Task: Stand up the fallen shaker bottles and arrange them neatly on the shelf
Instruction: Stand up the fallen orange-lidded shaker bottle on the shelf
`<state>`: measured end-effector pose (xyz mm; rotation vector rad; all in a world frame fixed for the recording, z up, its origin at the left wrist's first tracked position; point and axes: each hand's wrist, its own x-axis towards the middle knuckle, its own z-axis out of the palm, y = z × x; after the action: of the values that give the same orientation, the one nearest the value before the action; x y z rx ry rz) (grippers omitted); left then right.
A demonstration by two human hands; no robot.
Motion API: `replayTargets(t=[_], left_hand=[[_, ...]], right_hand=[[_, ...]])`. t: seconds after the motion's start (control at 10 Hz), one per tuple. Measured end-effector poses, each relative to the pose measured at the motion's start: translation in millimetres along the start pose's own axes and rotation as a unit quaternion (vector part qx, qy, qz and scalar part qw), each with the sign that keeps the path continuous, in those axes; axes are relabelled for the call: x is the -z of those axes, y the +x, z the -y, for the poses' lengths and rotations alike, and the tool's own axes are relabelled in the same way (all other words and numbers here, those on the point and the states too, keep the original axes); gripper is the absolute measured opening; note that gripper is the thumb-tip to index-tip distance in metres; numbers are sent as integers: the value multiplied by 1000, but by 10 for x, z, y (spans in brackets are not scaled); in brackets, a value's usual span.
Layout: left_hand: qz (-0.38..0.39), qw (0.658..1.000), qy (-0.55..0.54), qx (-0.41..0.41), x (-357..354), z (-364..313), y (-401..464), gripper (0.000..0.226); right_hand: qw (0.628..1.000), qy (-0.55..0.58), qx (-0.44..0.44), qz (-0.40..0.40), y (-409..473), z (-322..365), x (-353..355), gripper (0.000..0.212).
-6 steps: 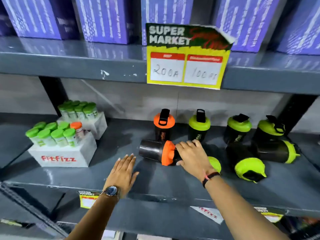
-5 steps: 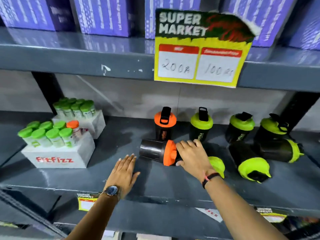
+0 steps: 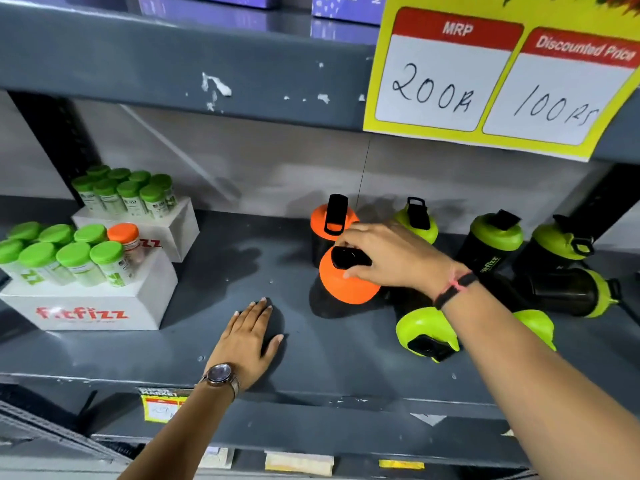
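My right hand [image 3: 391, 258] grips the lid of an orange-lidded black shaker [image 3: 346, 282], which stands upright in the middle of the grey shelf [image 3: 311, 368]. Behind it stands a second orange-lidded shaker [image 3: 330, 220]. Three green-lidded shakers stand along the back: one [image 3: 415, 220] partly behind my hand, one [image 3: 491, 244] and one [image 3: 557, 244]. Three green-lidded shakers lie on their sides: one [image 3: 426, 332] under my right wrist, one [image 3: 536, 327] behind my forearm, one [image 3: 571, 292] at the right. My left hand [image 3: 249, 341] lies flat on the shelf, holding nothing.
Two white Fitfizz boxes [image 3: 86, 306] [image 3: 173, 226] with several green-capped tubes and one orange-capped tube [image 3: 123, 237] stand at the left. A yellow price sign [image 3: 502, 88] hangs from the shelf above. Purple boxes sit on that upper shelf. Bare shelf surface lies between the boxes and the shakers.
The orange-lidded shaker, lying on its side before, now stands upright under my right hand. The camera has moved closer. My left hand stays flat on the shelf.
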<state>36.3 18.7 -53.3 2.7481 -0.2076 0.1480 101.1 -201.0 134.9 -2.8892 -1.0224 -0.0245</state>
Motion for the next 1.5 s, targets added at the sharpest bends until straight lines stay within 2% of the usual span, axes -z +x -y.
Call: replayTargets(t=[0.2, 0.4, 0.5, 0.7, 0.8, 0.9, 1.1, 1.2, 1.3, 1.4, 1.5], left_hand=[[4, 1000, -6, -2, 16, 4, 15, 55], [-1, 1000, -8, -4, 24, -8, 3, 54], [1, 1000, -11, -4, 34, -13, 6, 54], [4, 1000, -10, -3, 49, -13, -1, 54], [11, 1000, -7, -2, 57, -20, -6, 56], [13, 1000, -5, 4, 65, -30, -4, 64], [7, 1000, 7, 2, 110, -116, -71, 84], [-15, 999, -1, -36, 137, -396, -262, 89], [-10, 996, -7, -83, 95, -663, -367, 72], [17, 987, -9, -163, -77, -1089, -287, 53], [18, 985, -18, -171, -229, -1310, -92, 40]], right_hand=[[997, 0, -5, 74, 216, 142, -180, 46], [997, 21, -24, 64, 187, 33, -144, 59], [998, 22, -20, 55, 162, -15, -133, 52], [994, 70, -79, 38, 122, 73, -214, 53], [987, 70, -142, -27, 171, 217, -290, 40], [979, 83, -179, -54, 214, 320, -320, 32], [972, 93, -207, -56, 171, 395, -264, 45], [954, 30, -202, -219, -295, 249, -301, 47], [945, -26, -187, -267, -776, 72, -448, 47], [958, -87, -193, -193, -1406, -199, -843, 57], [963, -112, -207, -128, -1581, -318, -1088, 60]])
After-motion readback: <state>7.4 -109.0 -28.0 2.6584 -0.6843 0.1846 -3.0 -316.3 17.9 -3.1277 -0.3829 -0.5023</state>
